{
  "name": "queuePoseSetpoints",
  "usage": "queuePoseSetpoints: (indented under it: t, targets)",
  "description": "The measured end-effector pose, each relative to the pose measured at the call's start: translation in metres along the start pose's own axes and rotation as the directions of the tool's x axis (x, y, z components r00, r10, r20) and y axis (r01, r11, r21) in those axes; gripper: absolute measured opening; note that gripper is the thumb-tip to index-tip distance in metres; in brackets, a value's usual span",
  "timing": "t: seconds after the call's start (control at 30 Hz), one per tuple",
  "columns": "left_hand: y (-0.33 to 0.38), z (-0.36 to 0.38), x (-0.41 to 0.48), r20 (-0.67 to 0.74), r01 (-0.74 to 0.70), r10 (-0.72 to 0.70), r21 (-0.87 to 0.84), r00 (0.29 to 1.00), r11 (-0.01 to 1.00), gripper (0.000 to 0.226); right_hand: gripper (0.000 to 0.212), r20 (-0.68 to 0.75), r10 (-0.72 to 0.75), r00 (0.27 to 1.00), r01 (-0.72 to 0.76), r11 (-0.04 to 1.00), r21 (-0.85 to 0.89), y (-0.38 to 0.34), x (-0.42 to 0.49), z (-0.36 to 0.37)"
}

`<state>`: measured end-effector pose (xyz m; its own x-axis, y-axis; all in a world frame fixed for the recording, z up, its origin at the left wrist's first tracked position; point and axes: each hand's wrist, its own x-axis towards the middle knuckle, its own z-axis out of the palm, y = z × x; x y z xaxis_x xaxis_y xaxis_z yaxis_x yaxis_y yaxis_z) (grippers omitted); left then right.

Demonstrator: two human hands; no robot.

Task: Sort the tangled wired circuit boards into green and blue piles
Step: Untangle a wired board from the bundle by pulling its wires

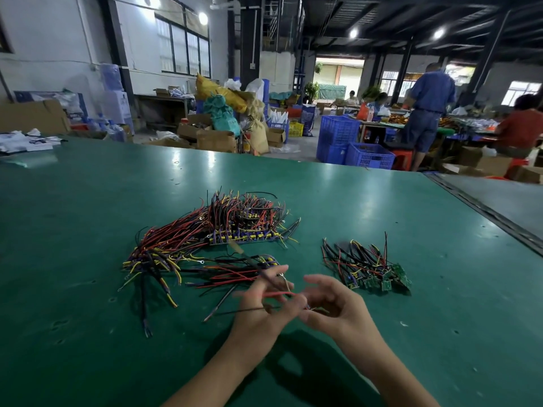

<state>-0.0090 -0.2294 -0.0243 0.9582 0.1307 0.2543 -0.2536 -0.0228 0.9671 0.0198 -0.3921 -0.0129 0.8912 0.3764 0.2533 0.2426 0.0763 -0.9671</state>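
Head view of the sorting station. My left grip [264,304], a bare hand, was closed on a few wires [277,294]: one red and at least one black, threaded between its fingers. My right grip [335,306] sat just beside it, fingertips touching the left, with its curled fingers pinching the same wires at their right end. Motion blur hid whether a board hung from these wires, and I could not tell its colour.

The counter [88,230] was green. At its centre lay the blue pile [235,236], a large tangle of red, black and yellow wires with a row of dark blue boards along its near edge. A smaller loose bundle [235,271] lay between that tangle and the left grip, with its wires reaching the fingers. The green pile [379,279] lay to the right, well apart from the blue pile and near the right grip, with its green boards grouped at the near right end and its wires fanning away to the left.

Beyond the far counter edge stood blue crates [352,148], cardboard boxes [214,139] and a standing person in a blue shirt [429,107].
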Motion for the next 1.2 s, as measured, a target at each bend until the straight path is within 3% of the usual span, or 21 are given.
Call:
queuePoseSetpoints:
  t: [0.1, 0.23, 0.37, 0.53, 0.7, 0.93, 1.03, 1.13, 1.2]
  targets:
    - [-0.002, 0.000, 0.004, -0.073, -0.032, 0.023, -0.121, 0.997, 0.992, 0.052, 0.052, 0.055, 0.103, 0.993, -0.103, 0.995, -0.005, 0.000, 0.001, 0.000]
    - [0.000, -0.002, 0.009, -0.126, -0.064, 0.042, -0.173, 0.991, 0.983, 0.043, 0.032, 0.071, 0.156, 0.985, -0.152, 0.987, -0.053, 0.003, 0.001, 0.004]
    - [0.002, -0.006, 0.011, -0.155, -0.063, 0.036, -0.176, 0.987, 0.982, 0.018, 0.038, 0.163, 0.236, 0.958, -0.261, 0.954, 0.147, 0.004, -0.001, 0.012]
    - [0.003, -0.006, 0.011, -0.196, 0.010, -0.054, -0.218, 0.979, 0.976, 0.026, 0.036, 0.211, 0.251, 0.945, -0.292, 0.937, 0.193, 0.007, 0.000, 0.012]
    - [0.008, -0.005, 0.011, -0.052, 0.219, -0.275, -0.470, 0.960, 0.855, 0.025, 0.032, 0.216, 0.272, 0.938, -0.313, 0.931, 0.186, 0.009, 0.001, 0.013]
    - [0.006, -0.008, 0.012, 0.048, 0.269, -0.273, -0.408, 0.961, 0.873, 0.027, 0.030, 0.227, 0.291, 0.929, -0.307, 0.951, 0.037, 0.007, 0.000, 0.011]
    - [0.006, -0.011, 0.014, 0.079, 0.272, -0.263, -0.418, 0.961, 0.867, 0.025, 0.020, 0.200, 0.301, 0.932, -0.336, 0.926, 0.172, 0.009, 0.001, 0.009]
    - [0.004, -0.015, 0.016, 0.103, 0.254, -0.233, -0.438, 0.967, 0.862, 0.047, 0.018, 0.092, 0.339, 0.936, -0.347, 0.850, 0.398, 0.009, 0.003, 0.011]
    - [0.003, -0.017, 0.018, 0.054, 0.239, -0.235, -0.350, 0.970, 0.906, 0.055, 0.021, 0.015, 0.352, 0.936, -0.311, 0.807, 0.502, 0.003, 0.009, 0.009]
